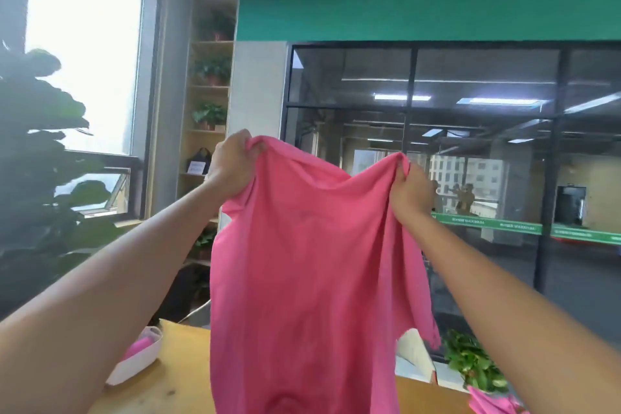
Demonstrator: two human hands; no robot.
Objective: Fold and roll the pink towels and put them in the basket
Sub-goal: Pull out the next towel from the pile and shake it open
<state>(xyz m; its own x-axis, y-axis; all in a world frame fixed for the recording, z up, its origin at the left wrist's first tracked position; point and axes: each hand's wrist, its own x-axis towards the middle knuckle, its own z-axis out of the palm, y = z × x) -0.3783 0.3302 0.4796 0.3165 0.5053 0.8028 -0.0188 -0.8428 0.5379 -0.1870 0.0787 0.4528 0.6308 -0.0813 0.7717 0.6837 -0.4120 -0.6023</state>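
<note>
The hanging pink cloth towel point(302, 279) covered the middle of the yellow wooden table point(174, 386), and its lower hem ran off the bottom edge of the view. At the table's left edge, the white plastic basket point(137, 366) was partly hidden behind the left forearm; something pink point(137, 348) lay inside, perhaps a rolled towel. Near the right edge, a crumpled pink cloth point(494, 402) was cut by the frame and the right forearm. Both hands' fingertips were buried in folds.

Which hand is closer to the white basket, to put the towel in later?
Probably the left hand. The white basket sits low on the left, under the left arm. The right hand grips the pink towel on the far side.
</note>
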